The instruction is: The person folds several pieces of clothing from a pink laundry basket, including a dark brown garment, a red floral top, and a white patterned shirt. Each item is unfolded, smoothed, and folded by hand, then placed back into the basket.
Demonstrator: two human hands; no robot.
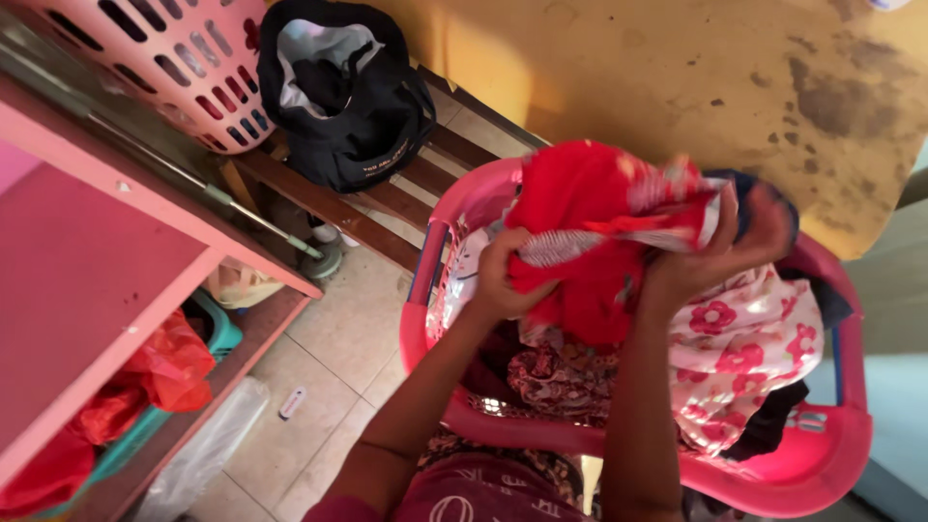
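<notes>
So both hands are bunched into the red garment (pixel 590 208), left hand (pixel 503 280) and right hand (pixel 706 256) closed on it above the pink laundry basket (pixel 831 454). Looks soft, light, floppy; probably best grabbed by a fistful of fabric.

soft red cloth garment (pixel 590 193), glossy pink plastic basket (pixel 822 464), matt wooden bench (pixel 387 198)

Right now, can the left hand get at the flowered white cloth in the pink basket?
Probably not freely: the left hand is closed on the red garment, as is the right hand. The flowered white cloth lies uncovered in the pink basket, beyond the right forearm.
</notes>
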